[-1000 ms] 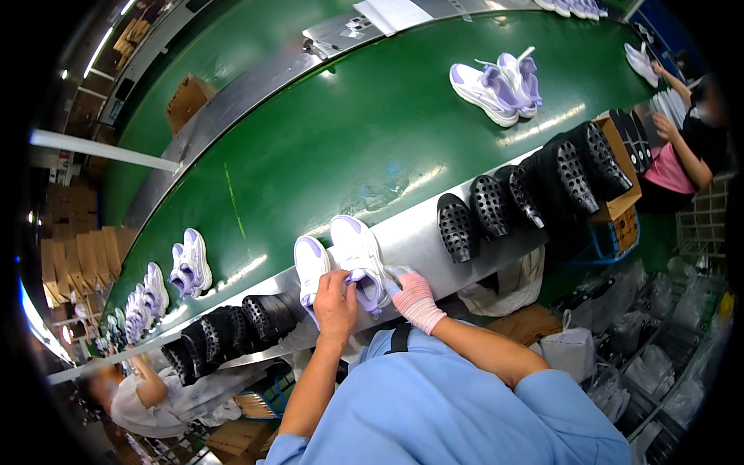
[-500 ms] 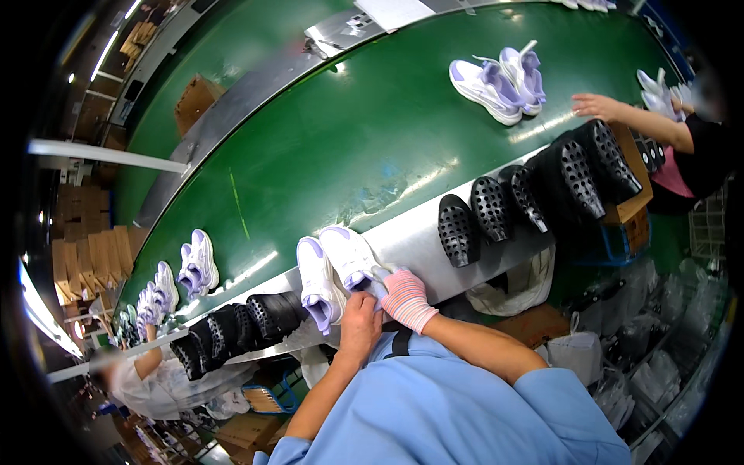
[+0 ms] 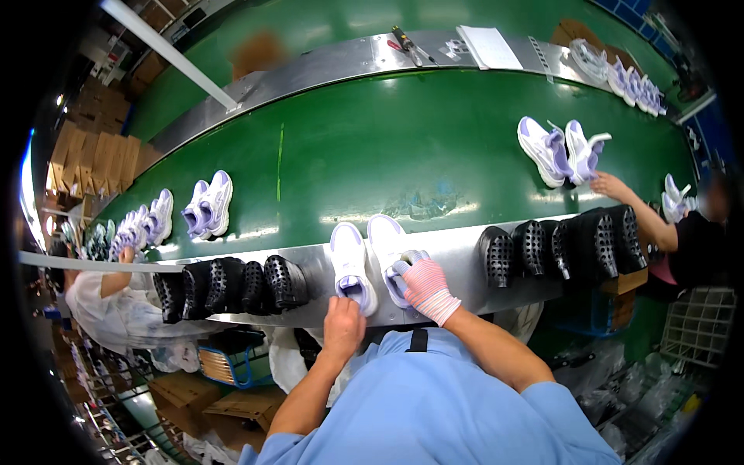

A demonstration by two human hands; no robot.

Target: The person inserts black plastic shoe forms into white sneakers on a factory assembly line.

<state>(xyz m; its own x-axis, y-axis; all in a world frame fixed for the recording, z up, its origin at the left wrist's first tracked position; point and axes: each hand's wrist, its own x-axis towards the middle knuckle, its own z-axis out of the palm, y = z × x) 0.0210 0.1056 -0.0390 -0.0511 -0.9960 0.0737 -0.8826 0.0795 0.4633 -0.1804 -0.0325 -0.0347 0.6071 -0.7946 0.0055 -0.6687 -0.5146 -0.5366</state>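
Observation:
A pair of white and lilac sneakers stands in front of me on the metal ledge, toes pointing away. The bare fingers of my left hand (image 3: 343, 325) are closed at the heel of the left sneaker (image 3: 350, 260). My right hand (image 3: 426, 283), in a striped knit glove with grey fingertips, is closed over the opening of the right sneaker (image 3: 385, 236). Its fingers cover that sneaker's collar and tongue. What lies inside the shoe under them is hidden.
Black perforated shoe forms (image 3: 283, 280) line the ledge at left, and more forms (image 3: 496, 256) at right. On the green belt (image 3: 333, 139) sit sneaker pairs to the left (image 3: 209, 203) and far right (image 3: 554, 151). A co-worker's hand (image 3: 611, 186) reaches there. Paper sheets (image 3: 490, 48) lie beyond.
My left hand has moved from the right sneaker to the left one's heel. My right hand stays on the right sneaker. The view has turned, and the co-worker's hand is closer to the far-right pair.

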